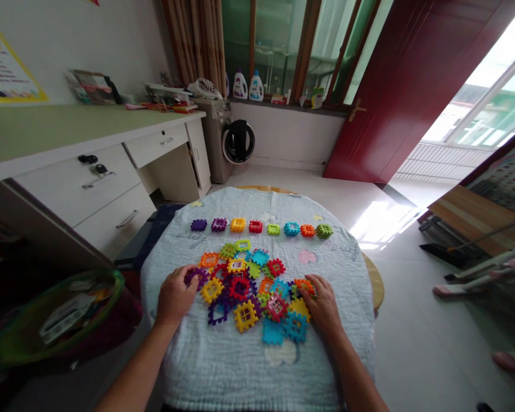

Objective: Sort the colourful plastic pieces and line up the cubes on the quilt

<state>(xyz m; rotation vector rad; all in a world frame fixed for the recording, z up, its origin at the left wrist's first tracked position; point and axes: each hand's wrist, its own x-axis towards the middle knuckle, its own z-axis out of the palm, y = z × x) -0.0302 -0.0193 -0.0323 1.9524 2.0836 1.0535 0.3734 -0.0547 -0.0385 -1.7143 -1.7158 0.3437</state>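
A loose pile of colourful plastic interlocking building tiles lies in the middle of a cloth-covered round table. At the pile's left edge, my left hand has its thumb and fingers closed round a purple tile. Opposite it, my right hand grips an orange tile at the right edge. Two blue tiles sit at the pile's near side. Beyond the pile stretches a row of small block shapes built from tiles, from a dark purple block to a green block.
A pale blue cloth covers the table. On the left are a basket full of items and a white desk. A washing machine with its door open stands behind. A red door is at the right.
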